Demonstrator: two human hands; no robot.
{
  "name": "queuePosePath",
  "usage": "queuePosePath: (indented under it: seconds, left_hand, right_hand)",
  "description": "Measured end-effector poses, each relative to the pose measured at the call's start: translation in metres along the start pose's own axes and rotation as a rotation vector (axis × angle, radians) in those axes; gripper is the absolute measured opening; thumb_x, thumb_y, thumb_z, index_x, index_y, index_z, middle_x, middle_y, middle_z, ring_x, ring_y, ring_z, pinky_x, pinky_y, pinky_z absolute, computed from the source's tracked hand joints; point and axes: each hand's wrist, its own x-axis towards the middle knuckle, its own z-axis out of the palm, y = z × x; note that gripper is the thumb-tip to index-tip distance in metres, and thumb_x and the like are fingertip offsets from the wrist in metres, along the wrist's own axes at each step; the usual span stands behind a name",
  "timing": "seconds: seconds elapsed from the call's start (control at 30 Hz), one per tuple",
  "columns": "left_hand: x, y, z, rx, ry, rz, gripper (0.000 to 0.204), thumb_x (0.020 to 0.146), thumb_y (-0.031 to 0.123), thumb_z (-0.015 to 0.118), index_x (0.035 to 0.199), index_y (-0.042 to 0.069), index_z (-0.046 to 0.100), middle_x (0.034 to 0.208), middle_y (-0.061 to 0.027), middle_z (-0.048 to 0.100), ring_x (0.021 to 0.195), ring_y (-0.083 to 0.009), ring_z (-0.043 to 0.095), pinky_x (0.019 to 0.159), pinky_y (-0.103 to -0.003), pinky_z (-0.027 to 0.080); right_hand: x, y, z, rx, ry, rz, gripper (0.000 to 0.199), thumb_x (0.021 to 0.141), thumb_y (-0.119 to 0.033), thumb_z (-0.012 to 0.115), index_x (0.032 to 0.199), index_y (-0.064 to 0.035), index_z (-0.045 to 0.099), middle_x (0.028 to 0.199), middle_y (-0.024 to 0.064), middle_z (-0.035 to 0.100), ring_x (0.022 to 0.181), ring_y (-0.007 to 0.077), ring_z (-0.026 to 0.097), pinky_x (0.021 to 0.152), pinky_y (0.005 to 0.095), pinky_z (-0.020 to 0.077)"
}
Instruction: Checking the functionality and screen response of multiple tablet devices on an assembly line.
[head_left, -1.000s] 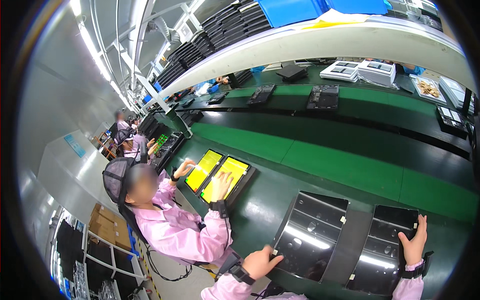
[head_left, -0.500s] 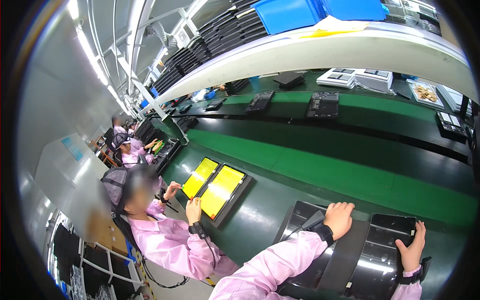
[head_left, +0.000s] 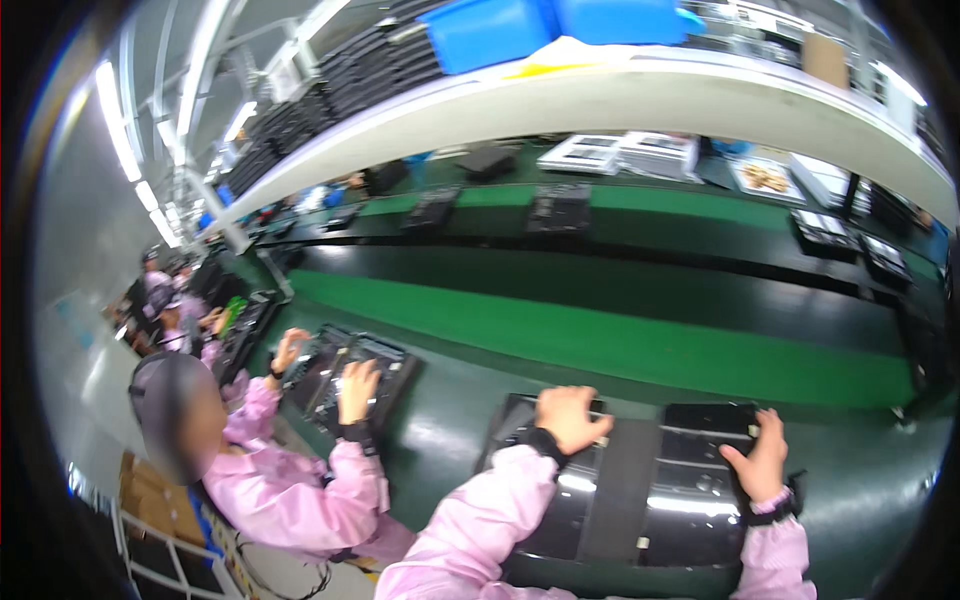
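Two panels side by side on table (head_left: 450, 440): left panel (head_left: 545, 480), right panel (head_left: 700, 480). Co-worker (head_left: 270, 470) to the left; conveyor (head_left: 600, 340) behind; shelf (head_left: 600, 95) above.

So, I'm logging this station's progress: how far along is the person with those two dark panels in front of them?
Done: two dark panels lie side by side on the bench. In hand: the left hand presses the far edge of the left panel, and the right hand grips the right panel at its right edge. Left: both remain off the green belt, which is bare ahead of them.
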Motion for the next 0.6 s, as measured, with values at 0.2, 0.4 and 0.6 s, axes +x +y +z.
queuePosePath:
  seconds: [0.2, 0.4, 0.6]
  left_hand:
    - [-0.006, 0.002, 0.002, -0.05, -0.003, 0.043, 0.042, 0.072, 0.044, 0.072, 0.097, 0.009, 0.072, 0.093, -0.0123, 0.069, 0.092, -0.0331, 0.064, 0.084, -0.045, 0.045]
    - [0.004, 0.01, 0.013, 0.025, -0.036, -0.093, 0.036, 0.077, 0.042, 0.063, 0.085, 0.007, 0.068, 0.084, -0.011, 0.069, 0.088, -0.0325, 0.064, 0.085, -0.045, 0.041]
    - [0.007, 0.013, 0.015, 0.006, -0.079, -0.114, 0.034, 0.076, 0.039, 0.064, 0.085, 0.006, 0.068, 0.083, -0.0117, 0.071, 0.089, -0.0324, 0.065, 0.083, -0.044, 0.041]
  right_hand:
    - [-0.003, 0.001, -0.006, -0.072, -0.051, 0.09, 0.087, 0.066, -0.038, 0.088, 0.133, 0.0008, 0.046, 0.139, 0.0235, 0.047, 0.136, 0.0392, 0.039, 0.106, 0.0507, 0.0324]
    - [0.0, -0.006, -0.012, -0.07, -0.053, 0.101, 0.087, 0.068, -0.04, 0.087, 0.132, 0.0017, 0.047, 0.137, 0.0216, 0.049, 0.137, 0.0366, 0.039, 0.107, 0.0495, 0.032]
    - [-0.002, -0.007, -0.013, -0.048, -0.041, 0.115, 0.085, 0.069, -0.04, 0.086, 0.131, 0.0021, 0.049, 0.138, 0.0206, 0.05, 0.139, 0.0366, 0.038, 0.107, 0.0492, 0.0325]
